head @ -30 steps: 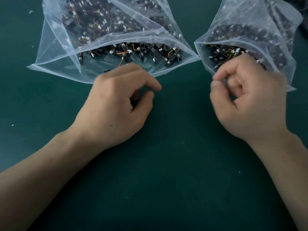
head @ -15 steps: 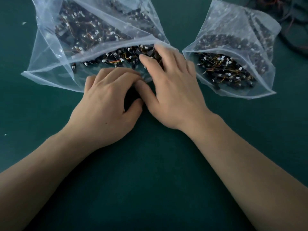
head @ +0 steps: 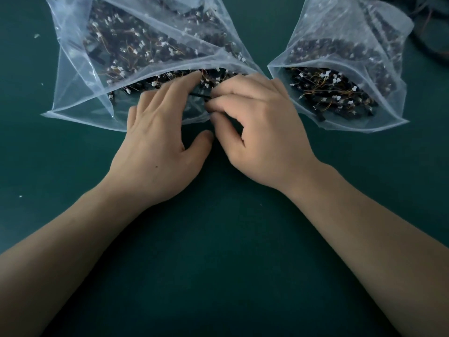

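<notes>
Black wired part (head: 199,95) sits at the mouth of the large bag (head: 80,69), upper left of frame, pinched by our curled right hand (head: 262,132). Our left hand (head: 158,142) reaches in with straight fingers, gripping nothing. We judge the work far from done: this bag and the small bag (head: 388,45), upper right, both look full.

Left bag (head: 73,93) top cropped, parts (head: 145,45) inside (dark, wired) unidentifiable

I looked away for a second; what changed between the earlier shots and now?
The right hand left the right bag, crossed to the mouth of the left bag and now pinches a thin black part there. The left hand straightened its fingers into that mouth. Both bags stayed on the green mat.
</notes>
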### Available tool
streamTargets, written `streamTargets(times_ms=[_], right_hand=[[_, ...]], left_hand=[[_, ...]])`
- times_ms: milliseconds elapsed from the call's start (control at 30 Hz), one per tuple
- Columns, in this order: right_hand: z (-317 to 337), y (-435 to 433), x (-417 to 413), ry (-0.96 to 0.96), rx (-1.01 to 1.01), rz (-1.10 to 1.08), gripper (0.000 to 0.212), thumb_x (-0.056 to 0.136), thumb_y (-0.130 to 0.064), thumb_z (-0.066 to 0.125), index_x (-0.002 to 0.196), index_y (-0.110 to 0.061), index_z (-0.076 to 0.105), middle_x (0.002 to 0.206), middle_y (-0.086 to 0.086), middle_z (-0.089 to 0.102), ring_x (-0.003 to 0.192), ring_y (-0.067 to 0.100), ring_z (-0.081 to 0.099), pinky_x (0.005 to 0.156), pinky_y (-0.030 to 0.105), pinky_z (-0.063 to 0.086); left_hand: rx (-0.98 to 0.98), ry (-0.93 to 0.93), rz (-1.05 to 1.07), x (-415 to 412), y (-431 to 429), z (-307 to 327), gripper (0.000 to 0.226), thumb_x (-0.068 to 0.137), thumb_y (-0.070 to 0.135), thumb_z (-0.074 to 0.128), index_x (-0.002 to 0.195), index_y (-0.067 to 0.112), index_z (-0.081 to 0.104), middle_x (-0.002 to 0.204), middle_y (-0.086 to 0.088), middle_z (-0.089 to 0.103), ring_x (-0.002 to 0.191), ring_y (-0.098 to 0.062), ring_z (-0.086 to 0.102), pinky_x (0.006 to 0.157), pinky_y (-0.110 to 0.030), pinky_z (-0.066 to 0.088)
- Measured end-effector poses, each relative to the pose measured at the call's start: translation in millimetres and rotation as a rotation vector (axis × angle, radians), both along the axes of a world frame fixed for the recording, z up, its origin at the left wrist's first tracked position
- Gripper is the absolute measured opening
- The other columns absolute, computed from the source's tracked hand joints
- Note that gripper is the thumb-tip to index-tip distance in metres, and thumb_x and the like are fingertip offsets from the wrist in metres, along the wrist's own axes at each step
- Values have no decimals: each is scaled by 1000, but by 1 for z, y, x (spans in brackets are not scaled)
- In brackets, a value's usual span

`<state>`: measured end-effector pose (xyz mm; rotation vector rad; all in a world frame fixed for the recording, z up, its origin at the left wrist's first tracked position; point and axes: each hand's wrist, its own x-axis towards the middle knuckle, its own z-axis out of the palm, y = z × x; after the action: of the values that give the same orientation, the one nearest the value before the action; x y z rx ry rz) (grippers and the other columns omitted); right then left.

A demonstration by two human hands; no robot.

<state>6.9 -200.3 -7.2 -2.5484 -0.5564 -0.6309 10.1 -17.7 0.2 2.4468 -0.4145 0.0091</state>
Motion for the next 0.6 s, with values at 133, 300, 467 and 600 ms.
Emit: streamTargets(times_ms=[133,300,467,600], right_hand=[[-2,-4,4,16,176,45,16,92,-1,68,102,-6,80,105,3,75,100,23,70,91,40,54],[0,-10,2,72,349,7,18,90,7,69,95,-7,79,95,0,75,88,10,69,78,24,55],[-2,-15,-15,124,369,41,18,88,7,70,95,-7,77,93,-2,74,87,5,67,79,15,49],[-2,-15,-27,167,353,72,17,89,6,69,94,-10,73,90,-3,70,76,11,65,66,26,50]], left_hand=[[-40,-8,-7,1,2,-1,70,89,38,55,158,33,39,137,19,55,139,-11,39,117,-34,27],[-233,-57,-5,4,7,-4,50,97,21,64,145,32,54,119,28,67,124,-7,60,107,-34,48],[-201,-136,-38,4,5,-3,32,96,28,65,126,39,69,111,36,65,114,3,62,94,-7,43],[-192,-157,-48,0,4,-1,19,95,22,72,106,37,76,96,33,68,99,1,66,86,-9,46]])
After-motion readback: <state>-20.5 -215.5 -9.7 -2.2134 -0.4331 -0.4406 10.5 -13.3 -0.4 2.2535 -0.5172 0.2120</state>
